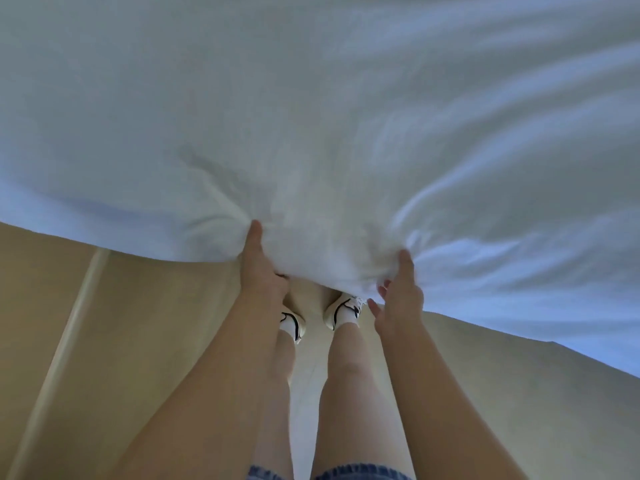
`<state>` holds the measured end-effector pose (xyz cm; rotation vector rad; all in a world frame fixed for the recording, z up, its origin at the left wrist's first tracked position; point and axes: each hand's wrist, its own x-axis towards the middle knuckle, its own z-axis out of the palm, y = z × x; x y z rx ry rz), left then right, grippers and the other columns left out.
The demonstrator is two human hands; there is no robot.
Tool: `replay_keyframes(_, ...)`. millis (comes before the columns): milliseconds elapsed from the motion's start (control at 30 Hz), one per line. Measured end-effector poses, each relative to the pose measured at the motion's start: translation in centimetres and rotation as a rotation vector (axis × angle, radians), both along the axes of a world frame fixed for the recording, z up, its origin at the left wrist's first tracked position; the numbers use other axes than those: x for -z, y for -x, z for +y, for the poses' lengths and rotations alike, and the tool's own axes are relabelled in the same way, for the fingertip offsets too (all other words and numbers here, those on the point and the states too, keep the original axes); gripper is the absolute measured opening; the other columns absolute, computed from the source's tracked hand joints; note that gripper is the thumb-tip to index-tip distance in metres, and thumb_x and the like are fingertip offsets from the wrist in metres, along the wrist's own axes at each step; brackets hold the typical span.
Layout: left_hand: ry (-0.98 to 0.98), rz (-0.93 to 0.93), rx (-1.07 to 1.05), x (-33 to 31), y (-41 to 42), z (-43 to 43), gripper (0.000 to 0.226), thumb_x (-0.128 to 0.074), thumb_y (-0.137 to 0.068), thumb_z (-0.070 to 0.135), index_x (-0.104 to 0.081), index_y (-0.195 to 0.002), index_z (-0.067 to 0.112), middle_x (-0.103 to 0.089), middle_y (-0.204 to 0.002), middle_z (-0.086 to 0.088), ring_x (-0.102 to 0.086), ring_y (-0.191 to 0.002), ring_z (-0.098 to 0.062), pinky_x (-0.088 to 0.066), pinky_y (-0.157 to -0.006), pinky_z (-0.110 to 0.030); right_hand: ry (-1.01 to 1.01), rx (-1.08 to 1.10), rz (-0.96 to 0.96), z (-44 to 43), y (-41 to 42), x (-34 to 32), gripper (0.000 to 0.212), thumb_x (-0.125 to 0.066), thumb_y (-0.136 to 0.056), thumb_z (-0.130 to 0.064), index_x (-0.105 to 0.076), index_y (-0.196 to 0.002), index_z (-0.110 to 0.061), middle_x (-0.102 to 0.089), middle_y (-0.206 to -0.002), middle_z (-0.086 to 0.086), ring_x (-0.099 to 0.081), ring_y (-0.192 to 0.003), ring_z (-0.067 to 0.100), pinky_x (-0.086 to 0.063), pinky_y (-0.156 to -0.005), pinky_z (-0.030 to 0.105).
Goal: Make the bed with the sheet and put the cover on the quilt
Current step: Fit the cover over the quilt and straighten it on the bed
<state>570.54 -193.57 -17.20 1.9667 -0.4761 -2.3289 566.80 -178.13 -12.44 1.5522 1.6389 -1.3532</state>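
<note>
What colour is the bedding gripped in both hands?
The bedding is plain white, unpatterned; head view.

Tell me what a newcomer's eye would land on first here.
The white bedding fills the whole upper half, with creases fanning out from its near edge. There the left hand and right hand each take a grip on a bunch of it, thumbs on top. Below, between the forearms, stand white shoes with black markings on a beige floor.

No writing is legible on the white bedding (pixel 311 116) or the shoes (pixel 341 311).
</note>
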Motion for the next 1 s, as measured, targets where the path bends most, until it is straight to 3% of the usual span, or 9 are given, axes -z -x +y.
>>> replay_keyframes(100, -0.028, 0.047, -0.089, -0.1, -1.7, 0.9, 0.031, -0.056, -0.087, 0.044, -0.062, -0.107, 0.021, -0.068, -0.095, -0.002, -0.064, -0.091, -0.023, -0.051, -0.084, -0.04, 0.121, 0.146, -0.035, 1.5, 2.3, -0.1, 0.074, -0.06, -0.076, -0.066, -0.045, -0.132, -0.02, -0.05, -0.124, 0.002, -0.046, -0.109, 0.02, -0.04, -0.1, 0.041)
replay_keyframes(200, -0.13, -0.004, -0.145, 0.1, -2.0, 2.7, 0.032, -0.05, -0.083, 0.041, -0.058, -0.107, 0.021, -0.061, -0.102, -0.004, -0.058, -0.101, -0.025, -0.045, -0.088, -0.039, 0.122, 0.154, -0.1, 2.8, 3.9, 0.4, 0.084, -0.051, -0.076, -0.075, -0.036, -0.141, -0.025, -0.041, -0.14, 0.002, -0.042, -0.119, 0.027, -0.037, -0.104, 0.047)
replay_keyframes(300, -0.151, -0.063, 0.039, 0.5, -0.6, 5.4, 0.015, -0.042, -0.083, 0.024, -0.055, -0.09, 0.019, -0.056, -0.101, -0.002, -0.052, -0.105, -0.022, -0.032, -0.098, -0.041, 0.223, 0.257, -0.107, 3.2, 4.5, 1.0, 0.081, -0.047, -0.079, -0.074, -0.031, -0.145, -0.03, -0.029, -0.151, 0.0, -0.028, -0.137, 0.032, -0.033, -0.103, 0.048)
replay_keyframes(367, -0.152, -0.03, 0.1, 0.4, 0.5, 6.4, 0.013, -0.044, -0.086, 0.024, -0.054, -0.079, 0.02, -0.057, -0.088, 0.0, -0.055, -0.095, -0.019, -0.036, -0.086, -0.037, 0.232, 0.227, -0.124, 3.3, 4.2, 1.3, 0.081, -0.049, -0.077, -0.074, -0.033, -0.143, -0.029, -0.034, -0.147, 0.001, -0.035, -0.13, 0.03, -0.037, -0.099, 0.046)
replay_keyframes(467, -0.172, 0.052, 0.081, 0.6, 1.6, 7.1, 0.02, -0.049, -0.089, 0.027, -0.065, -0.09, 0.016, -0.068, -0.096, -0.004, -0.061, -0.105, -0.025, -0.043, -0.097, -0.04, 0.225, 0.162, -0.164, 4.0, 3.1, 2.1, 0.082, -0.052, -0.068, -0.08, -0.048, -0.133, -0.03, -0.051, -0.131, -0.002, -0.049, -0.105, 0.025, -0.043, -0.095, 0.039)
replay_keyframes(633, -0.086, 0.032, 0.077, -0.7, -3.2, 8.1, 0.016, -0.052, -0.089, 0.012, -0.066, -0.098, 0.011, -0.071, -0.091, -0.005, -0.064, -0.093, -0.024, -0.051, -0.084, -0.037, 0.326, 0.361, -0.107, 5.8, 2.0, 1.8, 0.067, -0.065, -0.063, -0.075, -0.06, -0.109, -0.027, -0.064, -0.11, -0.001, -0.06, -0.101, 0.027, -0.047, -0.095, 0.043)
replay_keyframes(767, -0.065, -0.013, 0.07, -1.2, -6.0, 8.6, 0.036, -0.058, -0.09, 0.024, -0.058, -0.125, 0.017, -0.061, -0.127, -0.006, -0.059, -0.114, -0.026, -0.043, -0.101, -0.047, 0.457, 0.484, 0.106, 8.7, 1.4, 0.1, 0.053, -0.063, -0.076, -0.062, -0.065, -0.11, -0.022, -0.069, -0.109, 0.003, -0.062, -0.105, 0.028, -0.044, -0.1, 0.048)
replay_keyframes(900, -0.035, -0.115, 0.076, -1.5, -4.7, 9.5, 0.027, -0.065, -0.085, 0.037, -0.062, -0.108, 0.021, -0.066, -0.118, -0.003, -0.065, -0.099, -0.021, -0.053, -0.086, -0.039, 0.449, 0.48, 0.318, 11.7, 2.4, -3.9, 0.034, -0.068, -0.084, -0.036, -0.066, -0.114, -0.02, -0.073, -0.101, 0.001, -0.07, -0.092, 0.021, -0.056, -0.083, 0.043)
replay_keyframes(1000, -0.09, -0.05, 0.112, -1.5, -4.4, 10.8, 0.053, -0.064, -0.076, 0.06, -0.064, -0.117, 0.026, -0.068, -0.117, 0.001, -0.063, -0.108, -0.021, -0.051, -0.092, -0.04, 0.459, 0.468, 0.325, 14.0, -3.0, -4.2, 0.024, -0.061, -0.089, -0.035, -0.067, -0.106, -0.02, -0.072, -0.102, 0.0, -0.071, -0.087, 0.018, -0.058, -0.077, 0.039)
